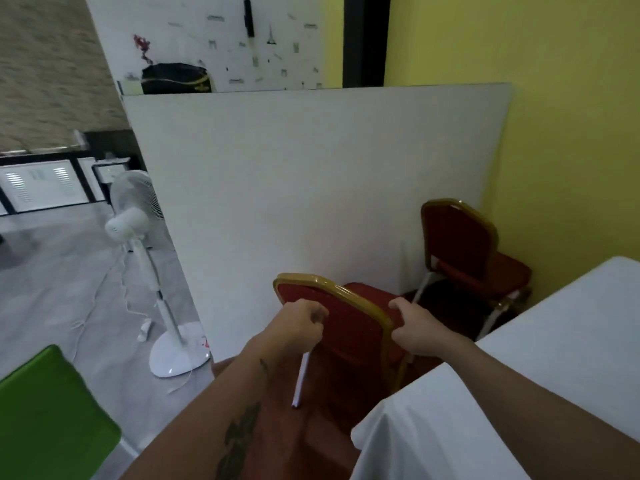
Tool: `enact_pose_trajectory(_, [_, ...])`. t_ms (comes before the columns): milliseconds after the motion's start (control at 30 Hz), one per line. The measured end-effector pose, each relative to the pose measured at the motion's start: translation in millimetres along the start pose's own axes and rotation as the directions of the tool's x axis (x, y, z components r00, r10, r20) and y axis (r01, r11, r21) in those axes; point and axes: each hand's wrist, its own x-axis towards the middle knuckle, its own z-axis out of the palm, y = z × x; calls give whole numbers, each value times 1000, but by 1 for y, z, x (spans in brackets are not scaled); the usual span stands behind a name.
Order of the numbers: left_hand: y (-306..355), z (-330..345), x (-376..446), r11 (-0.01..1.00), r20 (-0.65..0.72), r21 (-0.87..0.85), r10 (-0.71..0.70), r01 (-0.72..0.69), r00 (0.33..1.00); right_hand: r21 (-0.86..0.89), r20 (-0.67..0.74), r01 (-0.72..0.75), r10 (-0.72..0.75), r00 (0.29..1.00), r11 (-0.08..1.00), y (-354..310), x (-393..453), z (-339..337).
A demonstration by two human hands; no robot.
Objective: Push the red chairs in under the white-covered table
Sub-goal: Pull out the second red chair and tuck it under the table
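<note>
Here, near red chair (349, 327) backrest clasped by both hands' fingers (317, 315)

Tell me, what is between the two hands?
In the head view, the gold-framed red chair's padded backrest spans between the left hand and right hand; each has a grip on its frame.

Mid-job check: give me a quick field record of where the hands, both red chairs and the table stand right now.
left hand: gripping the left side of the near chair's backrest
right hand: gripping the right side of the same backrest
near chair: tilted, one pale leg off the floor, beside the table corner, not yet under it
far chair: upright by the yellow wall, untouched, seat facing the table
table: white cover, lower right
fan: standing left, beside the white panel
</note>
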Motion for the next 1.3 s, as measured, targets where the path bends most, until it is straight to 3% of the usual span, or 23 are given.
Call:
enact_pose_trajectory(267, [-23, 2, 112, 993, 70, 35, 108, -111, 992, -61, 28, -78, 79, 996, 995, -17, 89, 4])
enact_pose_trajectory(467, [-39, 10, 180, 879, 206, 439, 103, -186, 973, -100, 75, -126, 134, 988, 987, -22, 130, 22])
enact_pose_trajectory(633, [-47, 20, 241, 771, 347, 524, 195, -362, 917, -89, 103, -208, 217, 971, 974, -25, 160, 38])
enact_pose_trajectory(833, [-55, 32, 288, 702, 590, 422, 268, -574, 762, -74, -5, -298, 299, 954, 952, -18, 166, 62])
enact_pose_trajectory(1033, [-66, 32, 303, 445, 608, 268, 610, -854, 508, -167, -96, -347, 335, 937, 923, -22, 166, 65])
enact_pose_trajectory(1300, [-59, 33, 307, 344, 623, 257, 656, -903, 427, -254, -151, -373, 344, 927, 893, -33, 160, 62])
